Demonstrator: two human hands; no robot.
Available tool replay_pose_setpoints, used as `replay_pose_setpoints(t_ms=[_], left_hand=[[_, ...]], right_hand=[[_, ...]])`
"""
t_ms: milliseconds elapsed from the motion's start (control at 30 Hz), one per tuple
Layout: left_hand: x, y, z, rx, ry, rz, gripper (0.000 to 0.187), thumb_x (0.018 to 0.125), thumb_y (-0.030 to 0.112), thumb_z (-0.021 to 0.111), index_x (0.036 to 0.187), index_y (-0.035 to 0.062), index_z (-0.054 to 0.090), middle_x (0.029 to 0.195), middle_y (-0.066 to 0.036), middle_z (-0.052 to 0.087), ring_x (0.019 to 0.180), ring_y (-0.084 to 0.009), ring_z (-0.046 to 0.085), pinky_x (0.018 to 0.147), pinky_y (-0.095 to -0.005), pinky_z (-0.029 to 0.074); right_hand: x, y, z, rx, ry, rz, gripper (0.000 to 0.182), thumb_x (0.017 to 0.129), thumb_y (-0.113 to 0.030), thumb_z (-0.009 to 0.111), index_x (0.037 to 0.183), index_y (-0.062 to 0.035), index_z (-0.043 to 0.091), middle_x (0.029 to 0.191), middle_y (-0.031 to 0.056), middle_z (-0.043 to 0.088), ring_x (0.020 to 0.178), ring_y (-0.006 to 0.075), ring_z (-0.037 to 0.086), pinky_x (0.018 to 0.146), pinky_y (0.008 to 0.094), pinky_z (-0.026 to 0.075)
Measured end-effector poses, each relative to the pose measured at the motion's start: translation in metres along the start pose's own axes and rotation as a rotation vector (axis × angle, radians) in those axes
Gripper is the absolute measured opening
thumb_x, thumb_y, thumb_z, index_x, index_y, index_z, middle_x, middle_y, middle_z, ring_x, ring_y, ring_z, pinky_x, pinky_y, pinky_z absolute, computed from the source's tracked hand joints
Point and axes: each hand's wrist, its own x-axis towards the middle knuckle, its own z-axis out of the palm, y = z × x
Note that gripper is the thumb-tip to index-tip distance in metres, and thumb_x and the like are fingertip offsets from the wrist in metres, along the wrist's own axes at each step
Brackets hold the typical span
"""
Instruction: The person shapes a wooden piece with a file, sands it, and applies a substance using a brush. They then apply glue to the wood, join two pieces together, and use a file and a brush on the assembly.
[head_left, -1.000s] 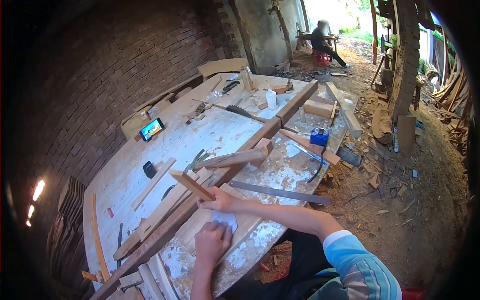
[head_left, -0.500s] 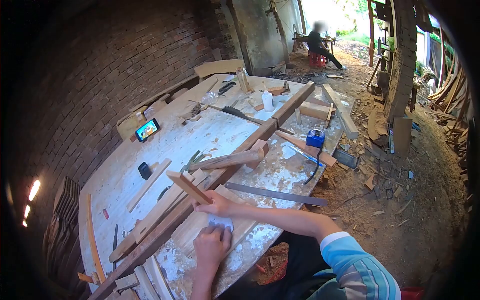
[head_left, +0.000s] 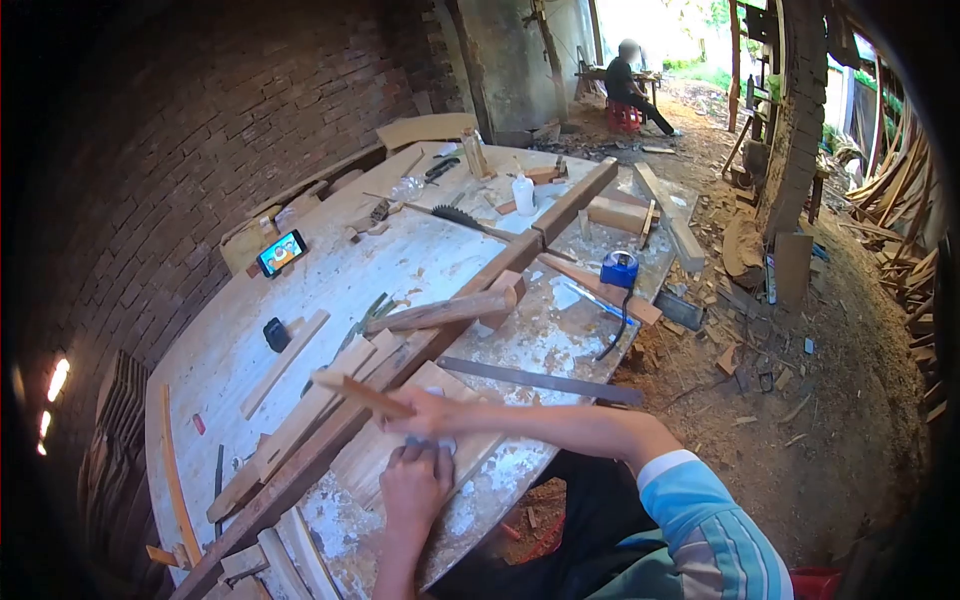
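My right hand is wrapped round a narrow wooden piece, which juts out to the left over the long beam. Just below it, my left hand is closed, its fingers bent near a small pale patch under the right hand; what it grips is too hidden to tell. Both hands are over a flat wooden board at the near side of the table. Beyond the right hand lies a long flat metal strip.
The table bears a phone, a white bottle, a blue tape measure, a toothed blade and wood pieces. Far back, a person sits on a red stool.
The wooden piece in my right hand has tilted lower, and that hand is closer to my left. The whole view has shifted slightly.
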Motion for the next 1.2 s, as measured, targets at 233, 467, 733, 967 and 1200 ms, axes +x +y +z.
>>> replay_pose_setpoints(t_ms=[233,467,733,967,1200], left_hand=[[0.001,0.001,-0.002,-0.026,0.029,0.001,0.016,0.075,0.016,0.061,0.078,0.0012,0.068,0.074,-0.015,0.064,0.067,-0.0317,0.06,0.059,-0.0409,0.049],[0.002,0.004,-0.003,0.011,-0.014,-0.025,0.017,0.075,0.016,0.061,0.079,0.001,0.068,0.075,-0.015,0.064,0.069,-0.0316,0.061,0.061,-0.0407,0.05],[0.003,0.002,-0.004,-0.061,0.021,-0.001,0.015,0.075,0.015,0.061,0.078,0.0015,0.067,0.076,-0.015,0.064,0.071,-0.0313,0.062,0.061,-0.0401,0.05],[0.005,0.004,0.0,0.011,0.006,0.002,0.014,0.076,0.013,0.059,0.074,0.001,0.065,0.073,-0.015,0.062,0.065,-0.032,0.06,0.059,-0.0411,0.049],[0.001,0.008,0.001,0.052,-0.021,-0.004,0.015,0.075,0.013,0.059,0.074,0.0002,0.065,0.072,-0.016,0.062,0.064,-0.0321,0.06,0.059,-0.0409,0.05]], right_hand=[[-0.006,-0.011,0.0,-0.028,-0.101,-0.016,0.016,0.076,-0.017,0.06,0.078,-0.0028,0.055,0.072,0.0021,0.055,0.076,0.0113,0.051,0.074,0.029,0.039],[0.008,0.004,-0.012,-0.103,-0.024,-0.065,0.016,0.082,-0.017,0.059,0.084,-0.0018,0.054,0.079,0.0027,0.056,0.08,0.0115,0.05,0.075,0.0296,0.04],[-0.009,-0.011,-0.002,-0.021,-0.122,-0.079,0.013,0.08,-0.015,0.057,0.08,-0.0021,0.054,0.074,0.001,0.053,0.074,0.0099,0.049,0.068,0.0276,0.039],[-0.007,-0.023,-0.002,-0.1,-0.071,-0.063,0.016,0.08,-0.017,0.057,0.079,-0.0008,0.054,0.068,0.0029,0.053,0.071,0.011,0.049,0.067,0.0285,0.039],[0.002,0.002,-0.007,0.118,0.138,-0.108,0.013,0.08,-0.017,0.057,0.081,-0.0042,0.057,0.075,0.0005,0.055,0.073,0.0115,0.05,0.071,0.0279,0.04]])
